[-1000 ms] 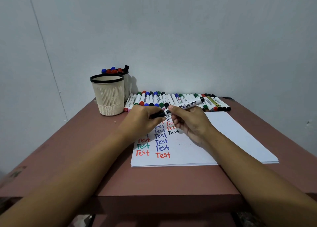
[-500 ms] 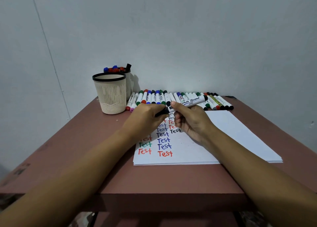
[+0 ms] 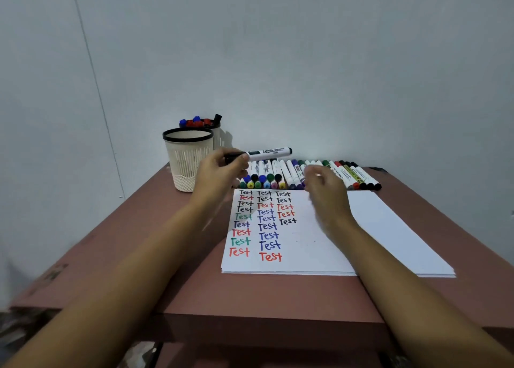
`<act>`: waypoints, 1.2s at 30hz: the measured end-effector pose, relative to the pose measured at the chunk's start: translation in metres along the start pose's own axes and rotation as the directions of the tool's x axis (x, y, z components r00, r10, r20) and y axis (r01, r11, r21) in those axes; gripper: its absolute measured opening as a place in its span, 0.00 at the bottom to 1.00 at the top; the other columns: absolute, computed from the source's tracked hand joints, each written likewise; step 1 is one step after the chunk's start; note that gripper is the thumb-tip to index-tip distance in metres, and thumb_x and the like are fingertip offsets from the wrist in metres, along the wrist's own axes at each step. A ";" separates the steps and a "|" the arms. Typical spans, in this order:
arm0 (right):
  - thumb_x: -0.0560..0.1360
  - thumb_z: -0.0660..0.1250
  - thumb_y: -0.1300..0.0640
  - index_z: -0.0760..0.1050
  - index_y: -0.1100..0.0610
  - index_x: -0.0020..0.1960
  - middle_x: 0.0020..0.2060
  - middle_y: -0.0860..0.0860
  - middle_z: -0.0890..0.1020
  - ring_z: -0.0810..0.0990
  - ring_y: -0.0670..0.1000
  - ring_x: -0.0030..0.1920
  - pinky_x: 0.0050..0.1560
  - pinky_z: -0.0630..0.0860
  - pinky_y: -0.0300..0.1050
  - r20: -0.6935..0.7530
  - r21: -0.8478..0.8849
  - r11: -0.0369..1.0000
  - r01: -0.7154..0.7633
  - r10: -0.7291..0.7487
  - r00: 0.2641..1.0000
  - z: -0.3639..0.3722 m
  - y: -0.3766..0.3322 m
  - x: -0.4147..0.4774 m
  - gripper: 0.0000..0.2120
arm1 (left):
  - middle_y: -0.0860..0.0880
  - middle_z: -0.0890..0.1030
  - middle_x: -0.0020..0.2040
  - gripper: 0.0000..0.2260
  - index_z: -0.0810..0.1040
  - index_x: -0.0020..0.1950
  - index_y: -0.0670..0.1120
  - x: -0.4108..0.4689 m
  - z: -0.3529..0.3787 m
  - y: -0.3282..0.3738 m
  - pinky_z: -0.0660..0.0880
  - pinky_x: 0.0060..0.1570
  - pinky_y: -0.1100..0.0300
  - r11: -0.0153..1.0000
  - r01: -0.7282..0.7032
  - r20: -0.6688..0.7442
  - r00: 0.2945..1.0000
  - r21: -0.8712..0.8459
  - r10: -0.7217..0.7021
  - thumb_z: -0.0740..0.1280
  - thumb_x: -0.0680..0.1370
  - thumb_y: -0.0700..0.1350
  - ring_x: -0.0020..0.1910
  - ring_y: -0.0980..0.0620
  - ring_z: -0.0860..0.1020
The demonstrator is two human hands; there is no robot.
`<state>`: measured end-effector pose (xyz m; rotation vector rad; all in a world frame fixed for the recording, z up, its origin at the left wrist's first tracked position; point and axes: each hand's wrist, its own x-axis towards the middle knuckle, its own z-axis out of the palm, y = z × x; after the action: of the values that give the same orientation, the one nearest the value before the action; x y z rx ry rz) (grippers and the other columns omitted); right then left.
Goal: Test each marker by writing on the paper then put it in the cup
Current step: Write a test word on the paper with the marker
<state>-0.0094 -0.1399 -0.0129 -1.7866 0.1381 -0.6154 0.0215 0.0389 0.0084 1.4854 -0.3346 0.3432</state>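
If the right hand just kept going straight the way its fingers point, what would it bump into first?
Probably the row of markers lying beyond the paper: the right hand points at its middle. The hand is blurred and may hover above them, so depth is uncertain.

We are gripping a white marker [image 3: 268, 153] by its black cap end in our left hand [image 3: 219, 170], holding it level above the row of markers [image 3: 358, 174], near the front cup [image 3: 186, 164]. Our right hand [image 3: 325, 192], blurred, is hovering with loosely curled fingers over the paper [image 3: 319, 245] on the desk [image 3: 250, 292].
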 end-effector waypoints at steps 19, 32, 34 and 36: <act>0.81 0.55 0.49 0.63 0.53 0.74 0.71 0.50 0.68 0.66 0.51 0.70 0.67 0.64 0.44 0.414 -0.717 0.602 0.351 -0.038 0.910 0.010 0.016 -0.006 0.23 | 0.40 0.77 0.40 0.08 0.78 0.48 0.35 0.167 -0.076 0.068 0.70 0.31 0.60 0.520 0.018 -0.023 1.000 0.854 0.003 0.63 0.75 0.38 0.35 0.46 0.73; 0.81 0.54 0.48 0.61 0.50 0.74 0.70 0.49 0.68 0.66 0.50 0.68 0.65 0.64 0.43 0.435 -0.715 0.578 0.393 -0.072 0.897 0.010 0.016 -0.007 0.22 | 0.44 0.74 0.63 0.15 0.74 0.65 0.52 0.186 -0.058 0.011 0.68 0.56 0.50 0.200 -0.047 0.042 0.999 0.979 0.029 0.59 0.79 0.44 0.61 0.41 0.71; 0.81 0.54 0.48 0.61 0.49 0.74 0.70 0.49 0.68 0.66 0.50 0.68 0.65 0.64 0.43 0.439 -0.713 0.577 0.398 -0.076 0.895 0.010 0.016 -0.007 0.22 | 0.44 0.69 0.67 0.17 0.69 0.69 0.56 0.185 -0.055 0.006 0.62 0.62 0.47 0.050 -0.029 0.033 0.995 0.998 -0.091 0.54 0.81 0.49 0.67 0.40 0.64; 0.81 0.54 0.48 0.61 0.49 0.74 0.70 0.49 0.68 0.66 0.50 0.68 0.65 0.64 0.42 0.441 -0.712 0.577 0.400 -0.076 0.894 0.009 0.016 -0.007 0.22 | 0.43 0.66 0.69 0.18 0.68 0.71 0.56 0.185 -0.052 0.007 0.60 0.64 0.46 0.060 -0.017 0.025 0.991 0.998 -0.133 0.52 0.81 0.50 0.68 0.40 0.62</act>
<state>-0.0072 -0.1342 -0.0319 -2.8161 -0.1312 -0.4076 0.1868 0.0949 0.0892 2.9951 -0.0476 0.4572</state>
